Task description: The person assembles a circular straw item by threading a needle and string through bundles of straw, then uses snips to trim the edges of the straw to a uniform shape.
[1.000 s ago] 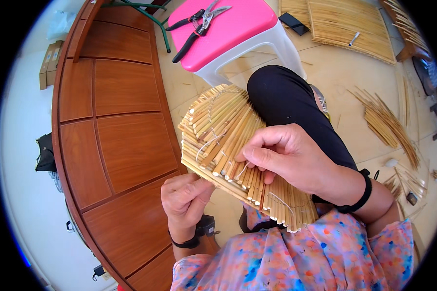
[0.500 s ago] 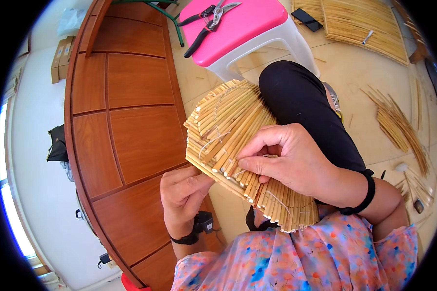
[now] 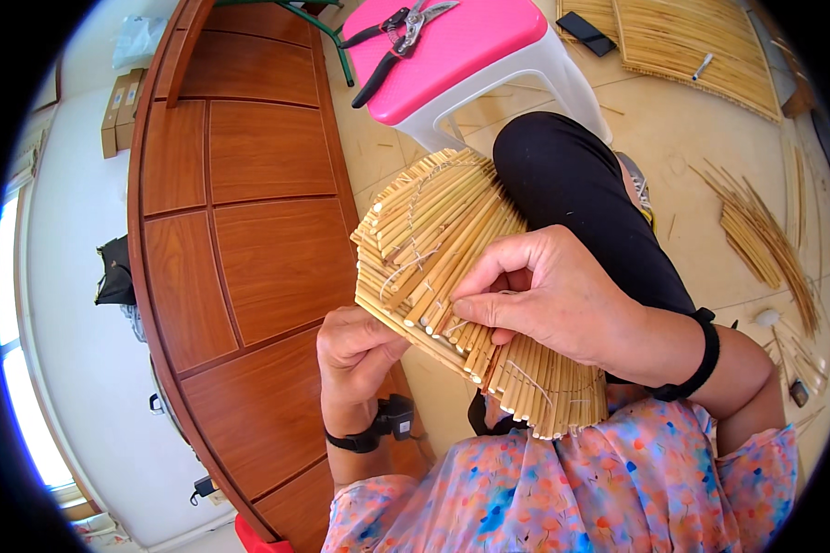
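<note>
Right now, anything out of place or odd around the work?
Mildly: loose sticks lie in a ragged, splayed heap on the floor at right, looking untidy; pruning shears sit with handles spread on the pink stool, open rather than closed.

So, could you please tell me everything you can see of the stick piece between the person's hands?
The stick piece is made of straw-coloured, reed-like sticks side by side in fanned rows, with pale cut ends along its lower edge and light cord across them. It slants beside the dark-clad knee. The left hand touches its lower left edge; the right hand, pinching what looks like cord, hides part.
</note>
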